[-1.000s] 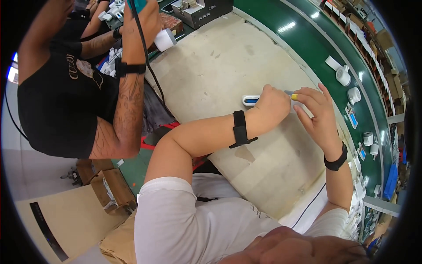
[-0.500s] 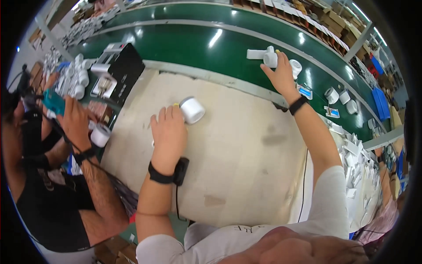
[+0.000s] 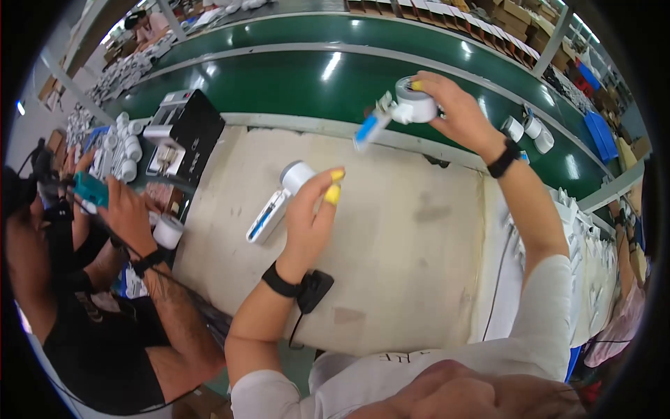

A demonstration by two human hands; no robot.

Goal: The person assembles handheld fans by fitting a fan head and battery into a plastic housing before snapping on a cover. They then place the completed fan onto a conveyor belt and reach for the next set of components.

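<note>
My right hand [image 3: 457,112] grips a white hair dryer [image 3: 421,110] by its drum-shaped head, over the near edge of the green conveyor belt. The handle hangs toward the mat, with a blue strip along it and small loose parts at the joint. A second hair dryer [image 3: 297,176] lies on the beige mat [image 3: 391,244], its head with a grey rim and its narrow handle pointing toward me. Beside that head is my left hand [image 3: 312,222], fingers extended, yellow covers on two fingertips, nothing in it. It partly hides the second dryer.
Several more white dryers [image 3: 537,134] sit on the belt [image 3: 300,80] at right. A black machine [image 3: 188,136] stands left of the mat. At far left a co-worker [image 3: 105,342] holds a teal tool [image 3: 91,188]. White parts [image 3: 562,230] are heaped at right.
My right hand has picked a dryer up off the belt and drawn it nearer. The left hand has come off the other dryer, whose handle now shows, and shifted right.
</note>
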